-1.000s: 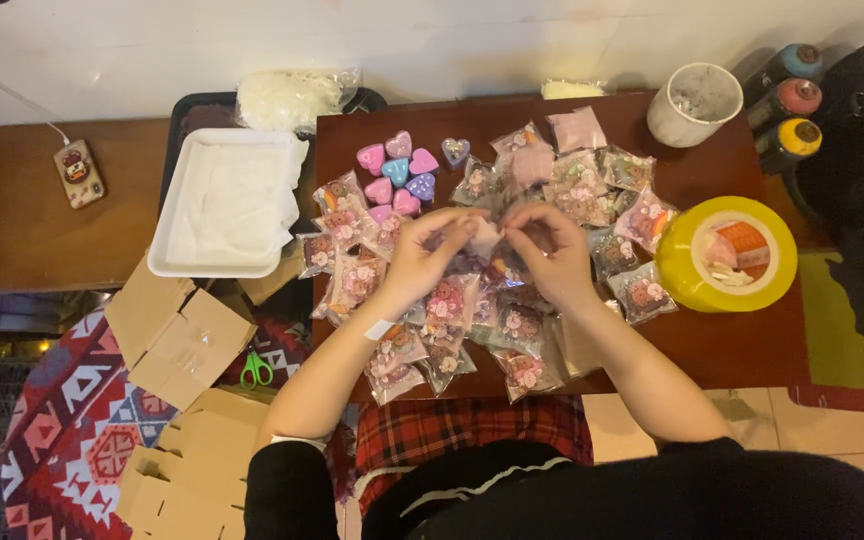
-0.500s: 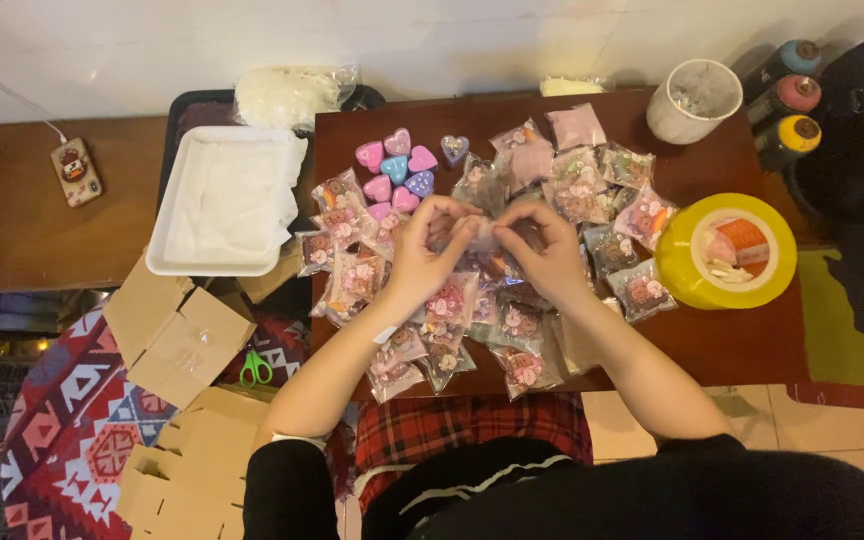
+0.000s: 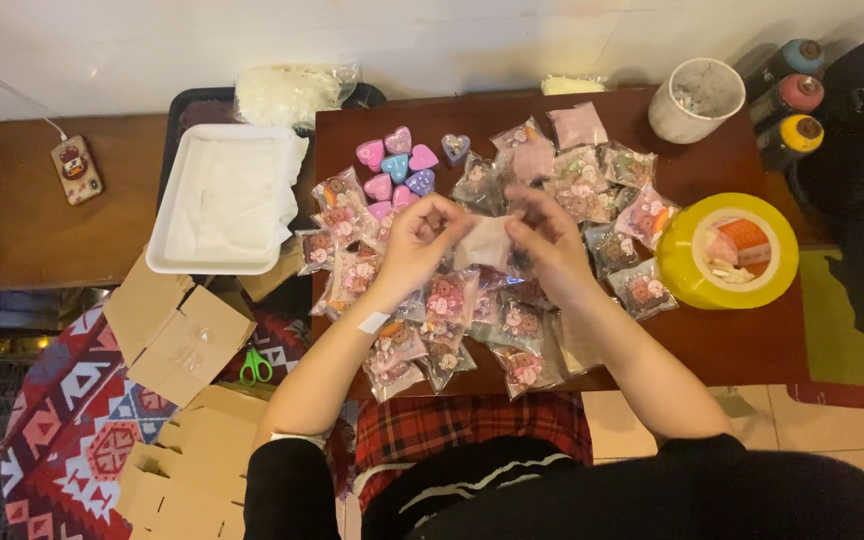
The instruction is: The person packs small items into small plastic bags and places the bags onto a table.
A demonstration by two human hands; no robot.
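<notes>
My left hand (image 3: 424, 240) and my right hand (image 3: 544, 240) together hold a small clear packet (image 3: 484, 242) above the dark wooden table (image 3: 732, 345), each pinching one side. Beneath and around them lie several clear packets (image 3: 512, 320) with pink and brown pieces inside. Just beyond my left hand sits a cluster of small heart-shaped tins (image 3: 397, 165) in pink, blue and purple.
A white tray (image 3: 227, 200) with white filling stands at the left. A yellow tape roll (image 3: 730, 250) and a white cup (image 3: 694, 98) are at the right, spray cans (image 3: 792, 90) beyond. Cardboard boxes (image 3: 177, 335) and green scissors (image 3: 255, 368) lie on the patterned rug below.
My hands have drawn slightly apart, and the clear packet now shows stretched between them. Everything on the table stays where it was.
</notes>
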